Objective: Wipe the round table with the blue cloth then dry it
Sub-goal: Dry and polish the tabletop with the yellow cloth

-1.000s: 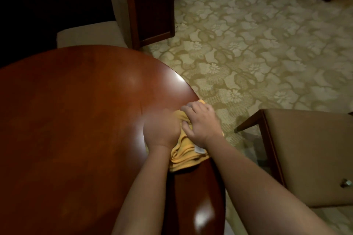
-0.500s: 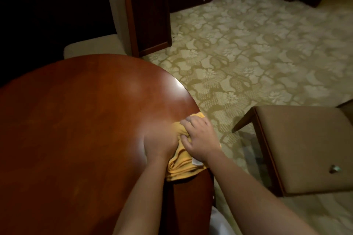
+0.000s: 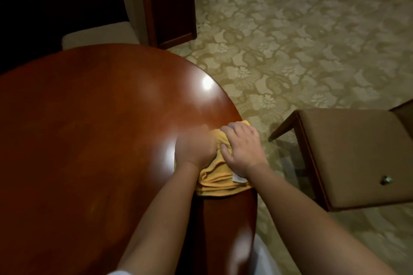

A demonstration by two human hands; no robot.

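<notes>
On the left, the round table [image 3: 89, 140] fills most of the view. It is dark red-brown wood and shiny, with bright spots of light on it. Behind it stands a pale chair [image 3: 100, 33] with a tall back. Near the table's right edge lies a yellow cloth [image 3: 219, 181], all bunched up in folds. Both arms reach forward from the bottom of the view and meet at the cloth. The left hand [image 3: 195, 147] looks blurry. It sits on the left part of the cloth with its fingers curled down into it. The right hand [image 3: 242, 147] is just beside it, almost touching. Its fingers bend over the top of the cloth and grip it. To the right, on the flowery carpet [image 3: 290, 51], stands a brown padded chair [image 3: 357, 156], a little way from the table.
</notes>
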